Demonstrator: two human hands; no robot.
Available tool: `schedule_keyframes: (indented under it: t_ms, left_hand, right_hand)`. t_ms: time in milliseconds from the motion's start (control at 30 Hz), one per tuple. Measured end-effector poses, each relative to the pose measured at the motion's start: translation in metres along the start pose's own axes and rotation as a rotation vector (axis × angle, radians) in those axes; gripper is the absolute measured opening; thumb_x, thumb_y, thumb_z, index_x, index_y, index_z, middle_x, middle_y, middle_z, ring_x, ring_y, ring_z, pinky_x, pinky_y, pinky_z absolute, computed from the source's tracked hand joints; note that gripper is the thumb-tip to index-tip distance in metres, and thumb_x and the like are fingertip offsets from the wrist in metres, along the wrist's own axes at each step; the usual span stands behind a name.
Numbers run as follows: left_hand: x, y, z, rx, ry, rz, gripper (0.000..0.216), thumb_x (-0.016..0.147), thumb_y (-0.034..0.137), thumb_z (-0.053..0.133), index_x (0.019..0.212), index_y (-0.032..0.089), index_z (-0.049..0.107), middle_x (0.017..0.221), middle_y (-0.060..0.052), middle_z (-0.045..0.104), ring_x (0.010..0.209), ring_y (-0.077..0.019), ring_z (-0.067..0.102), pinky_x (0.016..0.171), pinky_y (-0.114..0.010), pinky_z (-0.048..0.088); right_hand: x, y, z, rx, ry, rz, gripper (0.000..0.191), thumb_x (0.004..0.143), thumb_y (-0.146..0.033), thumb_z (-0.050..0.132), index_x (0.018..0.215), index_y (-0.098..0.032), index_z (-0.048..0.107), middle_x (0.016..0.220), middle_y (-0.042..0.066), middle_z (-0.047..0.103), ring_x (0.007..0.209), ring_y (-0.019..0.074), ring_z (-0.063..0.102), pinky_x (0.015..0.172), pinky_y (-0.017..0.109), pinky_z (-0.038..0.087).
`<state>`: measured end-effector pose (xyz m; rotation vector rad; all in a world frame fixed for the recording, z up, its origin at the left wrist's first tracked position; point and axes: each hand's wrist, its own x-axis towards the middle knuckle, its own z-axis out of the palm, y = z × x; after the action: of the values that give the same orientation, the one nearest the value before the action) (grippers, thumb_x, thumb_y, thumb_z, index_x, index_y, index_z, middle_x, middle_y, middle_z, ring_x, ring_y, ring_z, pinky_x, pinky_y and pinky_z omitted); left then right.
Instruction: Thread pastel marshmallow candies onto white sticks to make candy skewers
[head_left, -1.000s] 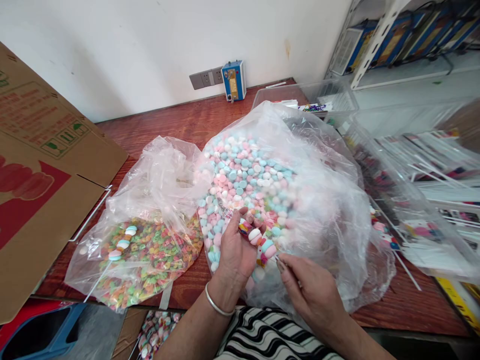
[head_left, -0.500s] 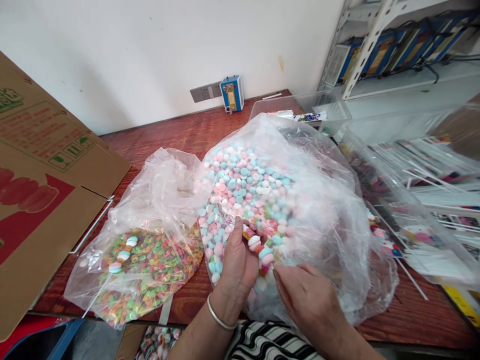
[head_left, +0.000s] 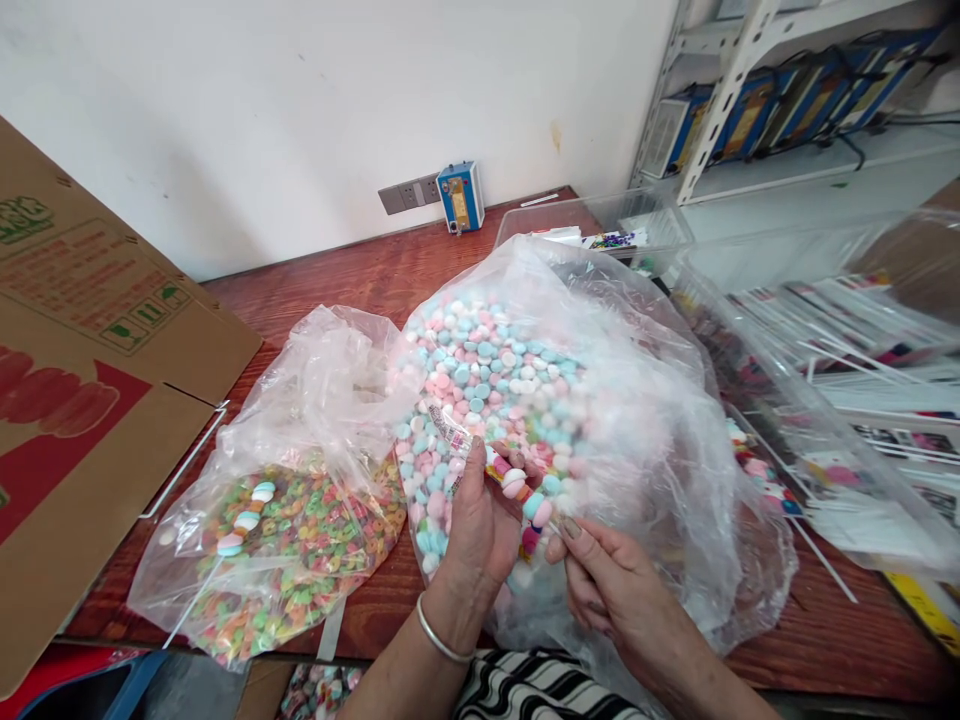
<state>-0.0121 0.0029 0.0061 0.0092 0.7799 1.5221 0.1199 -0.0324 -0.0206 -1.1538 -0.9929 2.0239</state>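
My left hand [head_left: 486, 525] is closed around a candy skewer [head_left: 514, 487] strung with pink, white, blue and orange pieces. Out past my left thumb sticks a clear printed wrapper [head_left: 450, 428]. My right hand [head_left: 611, 575] pinches at the skewer's lower right end; what exactly lies between thumb and finger is small and partly hidden. Both hands are over a large clear bag of pastel candies [head_left: 480, 370], pink, blue and white. To the left, another candy skewer [head_left: 246, 520] on a white stick rests on a bag of colourful ring candies [head_left: 315, 550].
A cardboard box [head_left: 112, 330] stands at the left edge. At right are clear plastic bins [head_left: 817, 440] holding packaged white sticks. A blue device [head_left: 460, 198] sits by the wall sockets, and a metal shelf [head_left: 720, 110] stands at the back right.
My right hand has turned, so its thumb and forefinger now show pinching at the skewer's end. The left hand keeps its hold, and more of the wrapper's length shows.
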Motion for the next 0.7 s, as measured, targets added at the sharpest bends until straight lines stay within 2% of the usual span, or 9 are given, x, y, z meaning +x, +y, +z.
schedule_keyframes:
  t_ms: [67,200,300,367,467,500,633,700]
  left_hand:
    - [0.000,-0.002,0.000,0.014,0.018,0.006,0.028,0.082,0.041,0.068,0.077,0.015,0.061,0.074,-0.002,0.060,0.070,-0.0140,0.060,0.078,-0.030,0.051]
    - [-0.002,-0.004,0.001,0.044,0.027,-0.002,0.025,0.083,0.039,0.067,0.078,0.015,0.061,0.076,-0.002,0.061,0.073,-0.0142,0.061,0.077,-0.029,0.051]
    - [-0.004,-0.005,0.002,0.051,0.044,-0.026,0.025,0.083,0.040,0.067,0.080,0.016,0.061,0.076,-0.002,0.062,0.073,-0.0141,0.061,0.074,-0.028,0.051]
    - [-0.005,-0.006,0.002,0.058,0.061,-0.031,0.024,0.082,0.039,0.068,0.079,0.016,0.061,0.076,-0.002,0.062,0.073,-0.0139,0.062,0.073,-0.028,0.050]
    - [-0.008,-0.010,0.002,0.080,0.048,-0.038,0.025,0.083,0.038,0.068,0.077,0.015,0.061,0.076,-0.002,0.062,0.073,-0.0131,0.061,0.071,-0.026,0.049]
    - [-0.008,-0.012,0.001,0.084,0.024,-0.048,0.025,0.083,0.038,0.067,0.077,0.015,0.061,0.076,-0.002,0.062,0.072,-0.0128,0.061,0.070,-0.025,0.049]
    - [-0.008,-0.015,-0.002,0.107,-0.104,-0.093,0.025,0.085,0.039,0.065,0.082,0.014,0.063,0.083,-0.004,0.064,0.077,-0.0141,0.063,0.069,-0.025,0.049]
    - [-0.004,-0.010,-0.003,0.106,-0.111,-0.067,0.029,0.084,0.041,0.066,0.094,0.014,0.065,0.096,-0.008,0.067,0.086,-0.0176,0.065,0.074,-0.028,0.051]
  right_hand:
    - [0.000,0.000,-0.001,-0.234,0.066,-0.168,0.044,0.093,-0.057,0.044,0.074,-0.019,0.053,0.046,-0.010,0.032,0.038,0.0079,0.028,0.039,0.021,0.025]
    - [0.000,0.002,-0.006,-0.919,0.225,-0.743,0.031,0.098,-0.029,0.046,0.071,-0.018,0.057,0.059,-0.001,0.055,0.053,0.0123,0.049,0.053,0.025,0.034]
    - [0.001,0.005,-0.012,-1.228,0.283,-1.079,0.028,0.097,-0.016,0.046,0.073,-0.018,0.059,0.058,0.000,0.056,0.053,0.0131,0.048,0.056,0.029,0.033]
    - [0.001,0.007,-0.015,-1.331,0.288,-1.178,0.021,0.096,-0.012,0.047,0.085,-0.015,0.064,0.059,0.000,0.057,0.054,0.0137,0.048,0.057,0.030,0.032]
    - [0.004,0.008,-0.016,-1.310,0.273,-1.166,0.016,0.096,-0.014,0.049,0.094,-0.014,0.065,0.061,0.001,0.059,0.055,0.0141,0.050,0.058,0.030,0.034]
    - [0.005,0.007,-0.015,-1.232,0.263,-1.086,0.017,0.096,-0.016,0.049,0.091,-0.015,0.064,0.063,0.001,0.060,0.056,0.0140,0.052,0.058,0.029,0.035]
    - [0.010,0.005,-0.013,-0.711,0.214,-0.611,0.022,0.098,-0.030,0.046,0.087,-0.018,0.061,0.071,0.000,0.063,0.062,0.0138,0.057,0.057,0.023,0.042]
    - [0.010,0.004,-0.013,-0.558,0.208,-0.520,0.024,0.096,-0.035,0.048,0.084,-0.018,0.060,0.070,-0.001,0.062,0.063,0.0142,0.057,0.056,0.023,0.043]
